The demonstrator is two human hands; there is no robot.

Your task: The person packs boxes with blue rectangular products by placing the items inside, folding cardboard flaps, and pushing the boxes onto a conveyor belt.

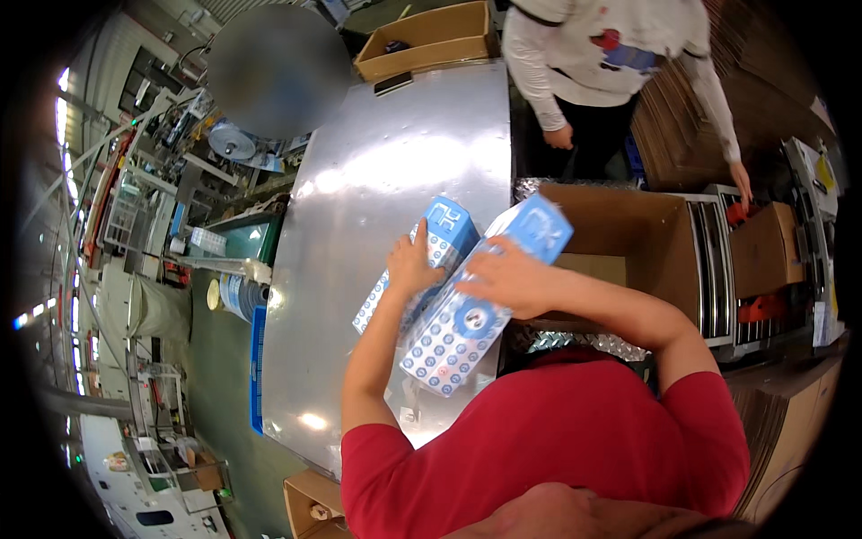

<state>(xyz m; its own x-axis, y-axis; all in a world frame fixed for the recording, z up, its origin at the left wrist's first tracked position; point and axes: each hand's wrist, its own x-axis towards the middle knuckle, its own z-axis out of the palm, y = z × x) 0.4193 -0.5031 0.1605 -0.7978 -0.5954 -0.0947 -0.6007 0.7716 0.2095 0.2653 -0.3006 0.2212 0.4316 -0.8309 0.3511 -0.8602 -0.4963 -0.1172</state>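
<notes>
Two long, box-shaped blue-and-white packs with rows of blue printed dots are in my hands over the metal table [350, 198]. My left hand [413, 268] grips the left pack [452, 225] from above, its fingers along the top and its thumb toward the side facing the other pack. My right hand [505, 278] is wrapped over the right pack [462, 328], which lies slanted near the table's right edge. The far end of this right pack reaches to the open cardboard box [628, 220] and is slightly blurred. Both packs tilt the same way, side by side; my palms hide parts of them.
The open box stands right of the table, beside a roller conveyor [709, 269] with another carton [766, 250]. A co-worker [611, 54] stands beyond it, one hand near that carton. A shallow cardboard box [431, 40] and a dark flat phone-like object [393, 83] are at the table's far end.
</notes>
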